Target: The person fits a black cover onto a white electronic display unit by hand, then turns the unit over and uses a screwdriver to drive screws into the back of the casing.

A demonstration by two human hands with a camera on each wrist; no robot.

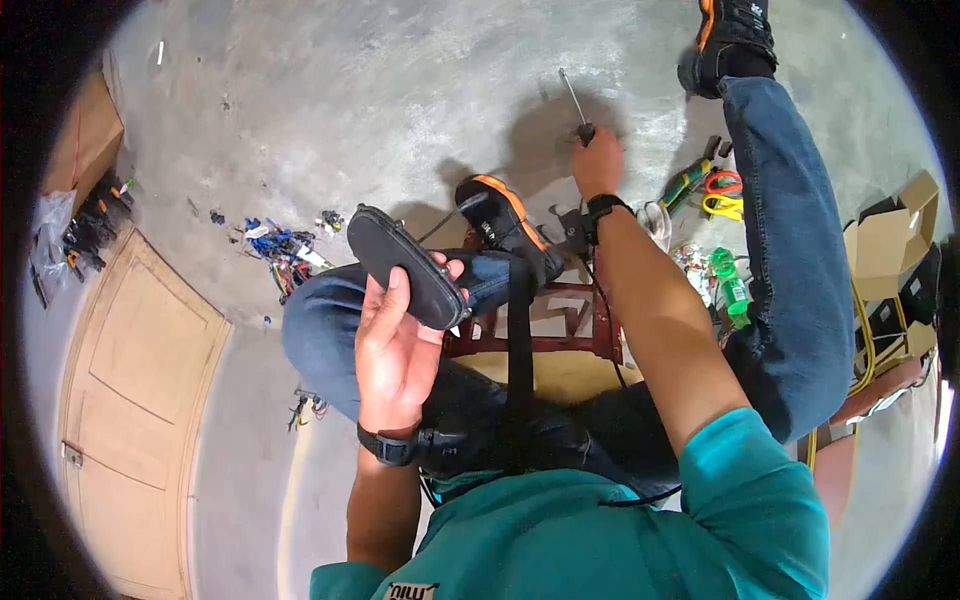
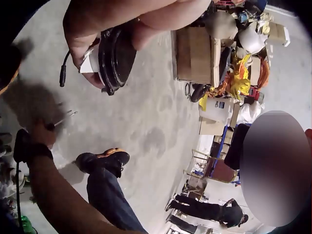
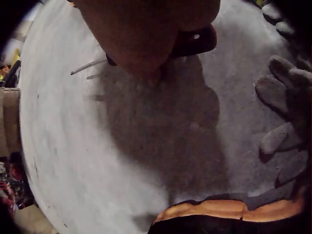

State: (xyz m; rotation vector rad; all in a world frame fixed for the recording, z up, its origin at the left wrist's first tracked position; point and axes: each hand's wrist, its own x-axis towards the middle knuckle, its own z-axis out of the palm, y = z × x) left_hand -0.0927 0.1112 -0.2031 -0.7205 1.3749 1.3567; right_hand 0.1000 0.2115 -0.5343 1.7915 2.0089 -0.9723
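My left hand (image 1: 395, 355) holds up a black oblong case-like part (image 1: 405, 265) with rounded ends, its thumb on the flat face and its fingers behind. In the left wrist view the ridged rim of this part (image 2: 108, 61) shows, with a white piece (image 2: 90, 62) at its side and a thin black cable (image 2: 64, 70) ending in a plug. Low over the floor, my right hand (image 1: 598, 165) grips a screwdriver (image 1: 572, 97) by its dark handle, the metal shaft pointing away from me. The right wrist view shows the shaft (image 3: 88, 66) and handle end (image 3: 199, 41) past the fist.
Right of the right hand lie scissors (image 1: 724, 206), a green-handled tool (image 1: 685, 185) and grey gloves (image 3: 278, 92). A green bottle (image 1: 735, 295) is by the right leg. Loose wires (image 1: 275, 245) lie left; an orange-edged shoe (image 1: 515, 225) stands between the hands.
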